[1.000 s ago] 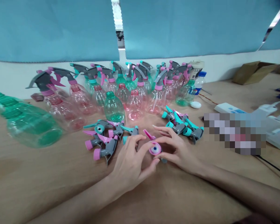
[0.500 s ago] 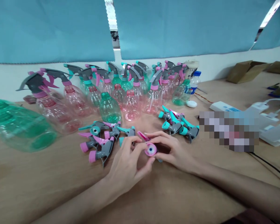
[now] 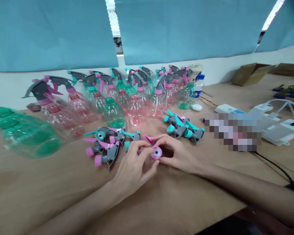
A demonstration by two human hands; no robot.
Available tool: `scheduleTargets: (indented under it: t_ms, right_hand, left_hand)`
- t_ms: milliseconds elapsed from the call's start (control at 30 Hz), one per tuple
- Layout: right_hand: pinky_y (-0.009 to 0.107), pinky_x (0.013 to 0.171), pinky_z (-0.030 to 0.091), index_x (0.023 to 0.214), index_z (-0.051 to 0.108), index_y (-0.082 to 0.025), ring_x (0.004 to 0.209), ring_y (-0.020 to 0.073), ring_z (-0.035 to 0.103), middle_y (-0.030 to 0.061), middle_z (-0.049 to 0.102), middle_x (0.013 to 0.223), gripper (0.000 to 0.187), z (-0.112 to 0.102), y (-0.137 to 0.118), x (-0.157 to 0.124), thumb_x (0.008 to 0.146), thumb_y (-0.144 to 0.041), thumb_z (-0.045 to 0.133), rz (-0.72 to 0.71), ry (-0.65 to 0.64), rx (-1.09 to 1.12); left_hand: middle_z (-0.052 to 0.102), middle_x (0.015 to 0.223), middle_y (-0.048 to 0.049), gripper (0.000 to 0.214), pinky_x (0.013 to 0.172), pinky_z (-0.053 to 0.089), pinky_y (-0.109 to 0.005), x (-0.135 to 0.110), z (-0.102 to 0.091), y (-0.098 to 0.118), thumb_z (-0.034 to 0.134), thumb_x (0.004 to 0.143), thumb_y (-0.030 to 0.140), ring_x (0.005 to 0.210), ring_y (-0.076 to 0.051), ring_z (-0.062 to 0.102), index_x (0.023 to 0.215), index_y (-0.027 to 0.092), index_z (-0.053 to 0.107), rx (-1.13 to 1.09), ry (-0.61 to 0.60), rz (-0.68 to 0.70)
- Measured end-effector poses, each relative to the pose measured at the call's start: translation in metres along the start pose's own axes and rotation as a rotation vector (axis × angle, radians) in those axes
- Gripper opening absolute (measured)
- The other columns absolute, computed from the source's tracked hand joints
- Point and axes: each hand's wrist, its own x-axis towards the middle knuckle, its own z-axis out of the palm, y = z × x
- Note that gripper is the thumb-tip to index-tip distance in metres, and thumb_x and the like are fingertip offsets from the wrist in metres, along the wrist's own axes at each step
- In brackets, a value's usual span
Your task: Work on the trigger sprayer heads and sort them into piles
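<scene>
Between my hands is a grey-and-pink trigger spray head (image 3: 156,152), its round pink collar turned toward me. My left hand (image 3: 134,163) pinches the collar, index finger at its upper rim and thumb below. My right hand (image 3: 177,153) closes round the body from the right and hides most of it. Left of my hands lies a pile of loose spray heads (image 3: 107,155) with pink or teal collars. More loose spray heads (image 3: 183,127), mostly teal, lie beyond my right hand. An open-necked green bottle (image 3: 115,112) and a pink bottle (image 3: 136,111) stand behind.
Several bottles with spray heads fitted (image 3: 159,94) stand along the wall. Green bottles (image 3: 30,137) lie at the left. To the right are a white round object (image 3: 196,107), a blue-capped drink bottle (image 3: 199,86), a power strip (image 3: 275,130) with cables, and a cardboard box (image 3: 251,73).
The view has shifted slightly, so most things sit a little differently in the picture. Both hands keep hold of the spray head, whose collar faces me a bit more upward.
</scene>
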Motion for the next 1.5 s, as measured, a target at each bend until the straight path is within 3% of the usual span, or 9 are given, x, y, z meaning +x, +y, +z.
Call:
scheduleTargets:
  t_ms: [200, 400, 567, 633, 900, 967, 1033, 1167, 1500]
  right_hand:
    - [0.041, 0.089, 0.052, 0.092, 0.055, -0.021, 0.106, 0.0226, 0.059, 0.0066, 0.059, 0.107, 0.019, 0.000, 0.003, 0.000, 0.078, -0.017, 0.066, 0.022, 0.041, -0.015]
    - [0.040, 0.088, 0.054, 0.102, 0.056, -0.021, 0.098, 0.0196, 0.064, 0.0059, 0.062, 0.106, 0.027, -0.010, -0.001, 0.000, 0.079, -0.029, 0.068, 0.109, 0.059, 0.057]
    - [0.042, 0.084, 0.055, 0.095, 0.061, -0.020, 0.093, 0.0225, 0.066, 0.0057, 0.067, 0.099, 0.030, -0.048, -0.011, 0.006, 0.075, -0.040, 0.070, 0.221, 0.191, -0.022]
    - [0.043, 0.085, 0.054, 0.096, 0.062, -0.020, 0.093, 0.0242, 0.066, 0.0066, 0.069, 0.100, 0.033, -0.069, -0.013, 0.010, 0.074, -0.043, 0.070, 0.247, 0.142, -0.049]
    - [0.045, 0.085, 0.053, 0.101, 0.061, -0.021, 0.092, 0.0264, 0.066, 0.0075, 0.069, 0.099, 0.039, -0.139, -0.010, 0.032, 0.074, -0.047, 0.069, 0.089, 0.290, -0.441]
    - [0.046, 0.087, 0.051, 0.103, 0.061, -0.020, 0.095, 0.0271, 0.065, 0.0091, 0.069, 0.100, 0.035, -0.140, 0.004, 0.032, 0.079, -0.044, 0.064, 0.028, 0.275, -0.605]
    - [0.047, 0.086, 0.050, 0.105, 0.062, -0.018, 0.097, 0.0293, 0.064, 0.0117, 0.068, 0.102, 0.035, -0.132, 0.022, 0.028, 0.082, -0.044, 0.060, 0.054, 0.122, -0.711]
    - [0.045, 0.086, 0.050, 0.107, 0.063, -0.020, 0.103, 0.0312, 0.062, 0.0112, 0.066, 0.113, 0.042, -0.108, 0.051, 0.014, 0.077, -0.049, 0.064, 0.057, -0.013, -0.709]
    - [0.050, 0.096, 0.044, 0.129, 0.049, -0.020, 0.119, 0.0316, 0.053, 0.0137, 0.057, 0.129, 0.051, -0.096, 0.053, 0.006, 0.088, -0.051, 0.051, 0.055, -0.031, -0.762]
  left_hand:
    - [0.046, 0.125, -0.0101, 0.030, 0.094, 0.042, -0.043, -0.001, -0.001, 0.002, 0.058, 0.087, 0.024, 0.112, -0.026, 0.045, 0.116, 0.021, 0.053, 0.048, -0.052, 0.078]
    - [0.056, 0.114, -0.0102, 0.021, 0.091, 0.043, -0.044, -0.007, -0.007, -0.011, 0.051, 0.090, 0.023, 0.107, -0.026, 0.051, 0.111, 0.019, 0.053, 0.234, 0.070, -0.052]
    - [0.055, 0.125, -0.0179, 0.044, 0.098, 0.035, -0.054, -0.013, -0.015, -0.026, 0.053, 0.086, 0.026, 0.114, -0.034, 0.049, 0.126, 0.013, 0.045, 0.544, 0.117, -0.130]
    - [0.057, 0.124, -0.0184, 0.044, 0.101, 0.031, -0.058, -0.014, -0.015, -0.028, 0.053, 0.085, 0.029, 0.112, -0.035, 0.051, 0.125, 0.012, 0.048, 0.605, 0.087, -0.163]
    - [0.069, 0.091, -0.0146, 0.038, 0.099, 0.030, -0.059, -0.011, -0.016, -0.024, 0.051, 0.086, 0.030, 0.095, -0.035, 0.058, 0.117, 0.009, 0.058, 0.713, -0.014, -0.194]
    - [0.069, 0.090, -0.0130, 0.033, 0.099, 0.030, -0.057, -0.011, -0.016, -0.024, 0.051, 0.086, 0.027, 0.092, -0.033, 0.059, 0.114, 0.011, 0.059, 0.708, -0.020, -0.183]
    - [0.069, 0.091, -0.0122, 0.030, 0.099, 0.031, -0.056, -0.011, -0.015, -0.025, 0.052, 0.086, 0.024, 0.092, -0.031, 0.059, 0.112, 0.012, 0.059, 0.689, -0.013, -0.166]
    - [0.069, 0.091, -0.0108, 0.023, 0.097, 0.034, -0.055, -0.010, -0.015, -0.024, 0.053, 0.085, 0.023, 0.093, -0.031, 0.060, 0.106, 0.014, 0.060, 0.656, 0.015, -0.131]
    - [0.066, 0.098, -0.0087, 0.018, 0.084, 0.045, -0.044, -0.010, -0.014, -0.028, 0.050, 0.089, 0.021, 0.093, -0.027, 0.062, 0.106, 0.019, 0.055, 0.521, 0.035, -0.032]
